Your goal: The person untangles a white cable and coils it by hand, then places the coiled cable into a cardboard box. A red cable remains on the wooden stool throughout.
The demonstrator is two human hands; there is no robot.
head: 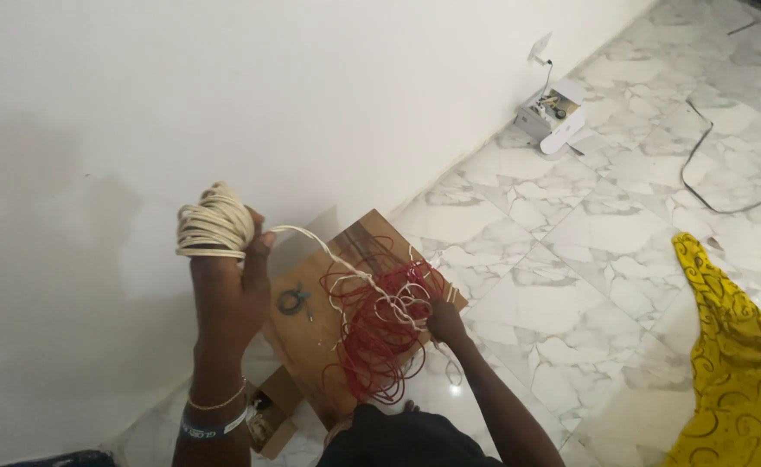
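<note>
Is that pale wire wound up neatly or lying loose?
Partly wound: many turns of the pale wire sit wrapped around the raised left hand, while the rest trails loose to the red wire at the right hand.

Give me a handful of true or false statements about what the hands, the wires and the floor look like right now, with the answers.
1. White wire is wound around the left hand. True.
2. The right hand is raised against the wall. False: it is low, at the tangle of red wire on the wooden board.
3. A strand of white wire runs from the left hand down to the tangle. True.
4. The cloth on the floor is blue. False: it is yellow.
5. Pliers lie on the board. True.
6. The floor is carpeted. False: it is marbled tile.
</note>
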